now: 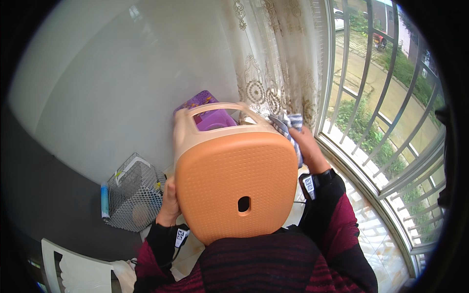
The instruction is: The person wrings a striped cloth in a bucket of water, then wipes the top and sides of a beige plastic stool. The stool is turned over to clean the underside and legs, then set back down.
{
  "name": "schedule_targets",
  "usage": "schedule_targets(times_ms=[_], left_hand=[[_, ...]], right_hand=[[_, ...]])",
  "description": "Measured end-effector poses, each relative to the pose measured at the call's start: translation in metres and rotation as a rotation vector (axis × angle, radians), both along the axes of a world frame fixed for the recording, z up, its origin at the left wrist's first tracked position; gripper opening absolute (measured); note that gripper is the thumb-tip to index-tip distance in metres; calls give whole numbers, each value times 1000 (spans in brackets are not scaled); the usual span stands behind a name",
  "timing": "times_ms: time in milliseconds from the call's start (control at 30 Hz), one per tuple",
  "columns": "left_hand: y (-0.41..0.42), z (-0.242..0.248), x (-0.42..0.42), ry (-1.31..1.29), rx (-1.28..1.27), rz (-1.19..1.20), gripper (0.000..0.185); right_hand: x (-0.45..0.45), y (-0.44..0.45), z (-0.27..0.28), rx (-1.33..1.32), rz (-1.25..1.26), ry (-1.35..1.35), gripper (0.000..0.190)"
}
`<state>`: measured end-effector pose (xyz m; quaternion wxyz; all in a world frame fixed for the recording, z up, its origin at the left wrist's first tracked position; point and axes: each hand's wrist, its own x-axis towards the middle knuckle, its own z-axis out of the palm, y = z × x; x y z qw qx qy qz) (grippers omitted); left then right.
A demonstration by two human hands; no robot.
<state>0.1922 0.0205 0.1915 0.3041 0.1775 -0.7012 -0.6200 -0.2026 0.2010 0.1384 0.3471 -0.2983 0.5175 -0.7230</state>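
A plastic stool point(234, 179) with an orange, dimpled seat and beige legs is held up in front of my body, tipped so that its seat faces me. The seat has an oval hole near its lower edge. My left hand point(170, 201) grips the stool's left side, its fingers partly hidden behind it. A blue-and-white striped cloth point(293, 126) is in my right hand point(309, 148), pressed against the stool's upper right side. Beyond the stool, a purple plastic item point(216, 119) shows through the opening between the legs.
A wire mesh basket point(135, 197) stands at the left, with a blue cylindrical can point(105, 201) beside it. Patterned curtains point(274, 66) hang ahead, and a barred window point(381, 110) runs along the right. A white chair point(77, 267) is at the lower left.
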Motion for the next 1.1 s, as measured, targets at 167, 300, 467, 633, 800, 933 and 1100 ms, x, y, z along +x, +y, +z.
schedule_targets(times_ms=[167, 300, 467, 633, 800, 933, 1100], left_hand=[[9, -9, 25, -8, 6, 93, 117], [3, -13, 34, 28, 13, 120, 112], [-11, -25, 38, 9, 127, 190, 89], [-25, -32, 20, 35, 197, 148, 77], [-27, -21, 17, 28, 37, 226, 69], [-50, 16, 14, -174, -130, 471, 61], [-78, 93, -29, -176, -403, 235, 58]], right_hand=[[27, 7, -7, -150, 67, 59, 38], [31, -1, -18, -210, 162, -365, 38], [26, -11, -29, -168, 87, -338, 38], [19, -30, -33, -111, 51, -306, 38], [23, -34, -35, -89, -4, -352, 34], [28, -28, -28, -147, 46, -285, 35], [30, -28, -23, -109, 20, -289, 36]])
